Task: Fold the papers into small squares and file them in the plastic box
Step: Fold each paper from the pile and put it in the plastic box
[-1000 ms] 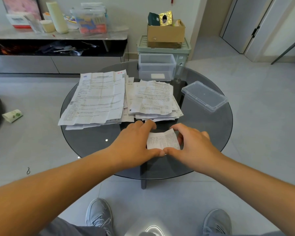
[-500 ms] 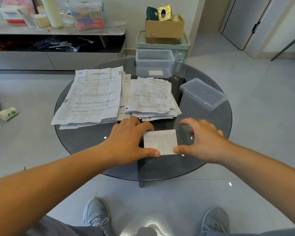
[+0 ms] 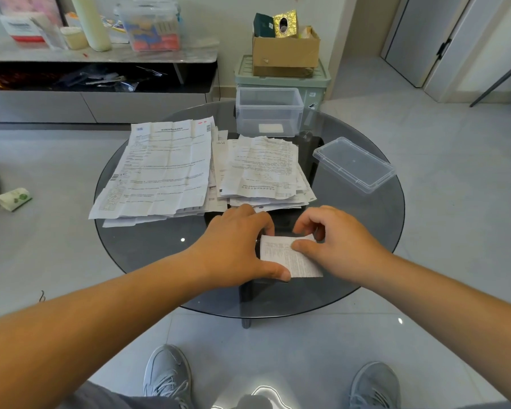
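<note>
Left hand [image 3: 239, 249] grips the folded paper [image 3: 289, 259] at its left edge; right hand [image 3: 337, 246] apparently pinches the far edge. Align corners squarely, then crease firmly on the counter [image 3: 148, 246].

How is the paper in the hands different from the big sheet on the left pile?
The folded paper is small; the big sheet is far larger. The folded paper is held between the left hand and right hand; the big sheet lies untouched, spread open on its pile. Both are white with printed text.

Glass table [image 3: 148, 249]: papers [image 3: 165, 166], box [image 3: 269, 110], lid [image 3: 353, 163]
</note>
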The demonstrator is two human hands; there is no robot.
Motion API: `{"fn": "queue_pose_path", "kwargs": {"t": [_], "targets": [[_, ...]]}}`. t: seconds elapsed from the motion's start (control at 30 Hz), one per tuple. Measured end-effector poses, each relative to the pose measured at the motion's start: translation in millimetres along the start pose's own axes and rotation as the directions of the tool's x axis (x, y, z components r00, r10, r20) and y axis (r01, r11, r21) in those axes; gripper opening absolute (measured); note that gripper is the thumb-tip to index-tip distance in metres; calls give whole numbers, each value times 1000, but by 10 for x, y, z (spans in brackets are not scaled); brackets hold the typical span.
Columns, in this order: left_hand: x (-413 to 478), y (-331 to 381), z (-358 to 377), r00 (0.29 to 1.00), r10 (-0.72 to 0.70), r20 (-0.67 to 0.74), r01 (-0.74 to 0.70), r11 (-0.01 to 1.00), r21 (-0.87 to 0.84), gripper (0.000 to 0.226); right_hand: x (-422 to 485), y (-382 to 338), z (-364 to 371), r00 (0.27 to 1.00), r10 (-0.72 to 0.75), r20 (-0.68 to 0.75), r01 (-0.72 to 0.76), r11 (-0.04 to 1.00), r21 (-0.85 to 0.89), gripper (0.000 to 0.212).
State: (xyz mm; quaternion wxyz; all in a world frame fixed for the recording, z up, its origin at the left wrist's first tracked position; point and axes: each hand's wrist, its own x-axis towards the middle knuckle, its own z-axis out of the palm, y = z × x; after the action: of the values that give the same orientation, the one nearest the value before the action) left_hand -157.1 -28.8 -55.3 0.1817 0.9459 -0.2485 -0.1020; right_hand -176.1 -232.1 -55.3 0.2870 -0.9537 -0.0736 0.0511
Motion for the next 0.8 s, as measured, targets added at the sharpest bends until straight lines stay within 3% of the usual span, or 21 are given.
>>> {"fn": "queue_pose_path", "kwargs": {"t": [0.2,0.33,0.5,0.8], "targets": [[4,-1,2,1000,2,0,-2,999,35,66,-39,64,-89,988,-108,113,117,990,-78,9],[-1,26,-30,998,56,36,-56,998,-4,84,-55,63,-182,971,-82,227,113,985,-130,36],[70,167,-132,992,85,91,-73,989,-127,52,-31,2,-184,958,-112,263,148,981,-124,46],[143,170,-151,986,-41,164,67,986,-154,32,-88,-68,-191,979,-49,200,66,995,-77,67]]}}
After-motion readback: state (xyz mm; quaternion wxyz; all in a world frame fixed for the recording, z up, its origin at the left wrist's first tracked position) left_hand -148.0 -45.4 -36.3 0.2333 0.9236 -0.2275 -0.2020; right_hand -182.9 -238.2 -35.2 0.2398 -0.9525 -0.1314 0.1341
